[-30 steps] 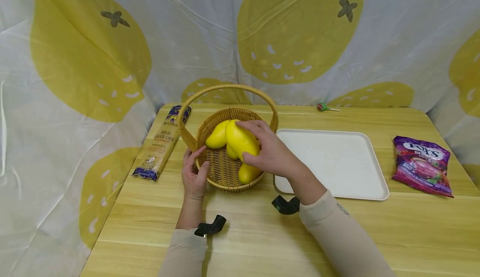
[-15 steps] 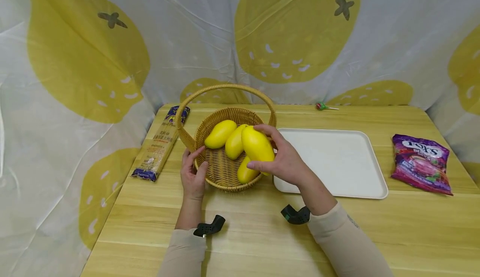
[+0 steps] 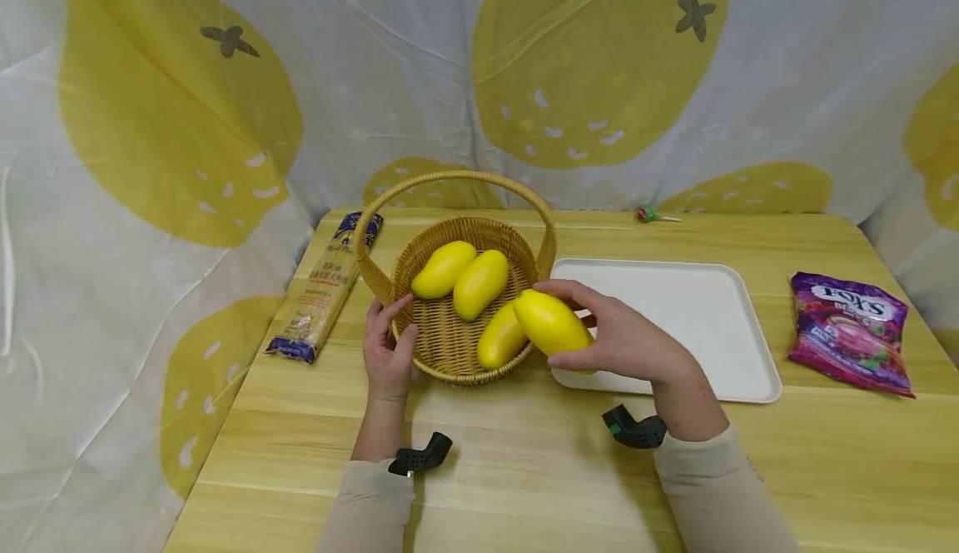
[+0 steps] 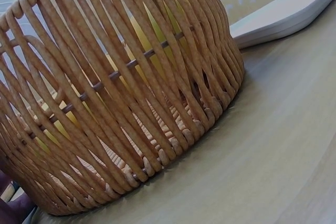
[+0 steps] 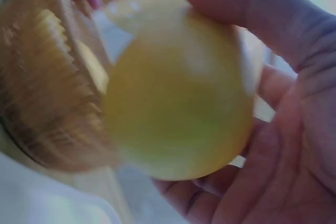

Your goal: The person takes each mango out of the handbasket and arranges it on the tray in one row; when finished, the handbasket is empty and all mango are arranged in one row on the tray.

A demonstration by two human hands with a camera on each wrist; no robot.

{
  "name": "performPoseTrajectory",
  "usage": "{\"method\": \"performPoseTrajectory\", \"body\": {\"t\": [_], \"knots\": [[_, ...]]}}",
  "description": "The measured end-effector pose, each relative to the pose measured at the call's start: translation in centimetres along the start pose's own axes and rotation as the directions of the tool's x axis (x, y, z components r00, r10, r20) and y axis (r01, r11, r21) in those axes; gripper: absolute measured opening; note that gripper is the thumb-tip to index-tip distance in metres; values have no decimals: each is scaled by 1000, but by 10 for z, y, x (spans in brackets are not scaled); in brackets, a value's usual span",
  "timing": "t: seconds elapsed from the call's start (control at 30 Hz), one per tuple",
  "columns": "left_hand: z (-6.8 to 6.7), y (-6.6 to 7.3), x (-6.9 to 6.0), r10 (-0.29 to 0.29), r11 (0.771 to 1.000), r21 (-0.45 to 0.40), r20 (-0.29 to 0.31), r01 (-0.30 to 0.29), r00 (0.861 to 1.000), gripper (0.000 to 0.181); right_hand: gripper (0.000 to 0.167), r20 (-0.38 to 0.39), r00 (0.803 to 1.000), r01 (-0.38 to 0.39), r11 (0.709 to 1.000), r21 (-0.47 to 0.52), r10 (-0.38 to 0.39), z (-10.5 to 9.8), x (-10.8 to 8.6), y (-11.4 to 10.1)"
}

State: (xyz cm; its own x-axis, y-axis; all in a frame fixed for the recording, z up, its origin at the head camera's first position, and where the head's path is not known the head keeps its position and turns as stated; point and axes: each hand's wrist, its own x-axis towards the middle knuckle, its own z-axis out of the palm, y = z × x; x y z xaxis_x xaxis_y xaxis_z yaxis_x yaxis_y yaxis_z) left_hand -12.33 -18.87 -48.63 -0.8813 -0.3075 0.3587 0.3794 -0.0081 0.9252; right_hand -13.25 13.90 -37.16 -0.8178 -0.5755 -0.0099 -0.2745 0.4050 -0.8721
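A round wicker basket (image 3: 449, 345) with a tall arched handle stands on the table, with three yellow mangoes (image 3: 480, 285) inside. My left hand (image 3: 389, 357) holds the basket's left side, its thumb and index finger at the rim; its other fingers are partly hidden. To the right, my right hand (image 3: 625, 336) grips another mango (image 3: 553, 322) between thumb and fingers, above the basket's right rim and the near tray edge. Close up in the right wrist view, that mango (image 5: 181, 98) is blurred. The left wrist view shows the basket's woven wall (image 4: 121, 87).
A white rectangular tray (image 3: 704, 320) lies right of the basket. Farther right is a purple candy bag (image 3: 851, 332). Near the back edge lies a lollipop (image 3: 648, 214). A spaghetti pack (image 3: 318, 295) lies left of the basket. A lemon-print curtain (image 3: 419, 62) encloses the table.
My right hand has lifted a mango from among the others and carried it rightward to the basket's right rim. The left hand has stayed at the basket's left side.
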Motion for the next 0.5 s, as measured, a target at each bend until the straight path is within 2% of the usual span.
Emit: {"method": "performPoseTrajectory", "body": {"t": [0.1,0.23,0.4,0.5], "knots": [[1,0,0,-8,1000,-6,-6,8,1000,40,83,-31,999,-32,999,17,33,-17,-11,6],[1,0,0,-4,1000,-11,-11,3,1000,40,81,-141,988,-49,994,98,63,-35,-16,18],[0,-1,0,20,1000,-3,1,-20,1000,39,77,-314,942,-52,977,207,117,-43,-12,32],[0,0,0,11,1000,2,1,-11,1000,39,70,-380,914,-49,969,241,141,-41,-6,39]]}}
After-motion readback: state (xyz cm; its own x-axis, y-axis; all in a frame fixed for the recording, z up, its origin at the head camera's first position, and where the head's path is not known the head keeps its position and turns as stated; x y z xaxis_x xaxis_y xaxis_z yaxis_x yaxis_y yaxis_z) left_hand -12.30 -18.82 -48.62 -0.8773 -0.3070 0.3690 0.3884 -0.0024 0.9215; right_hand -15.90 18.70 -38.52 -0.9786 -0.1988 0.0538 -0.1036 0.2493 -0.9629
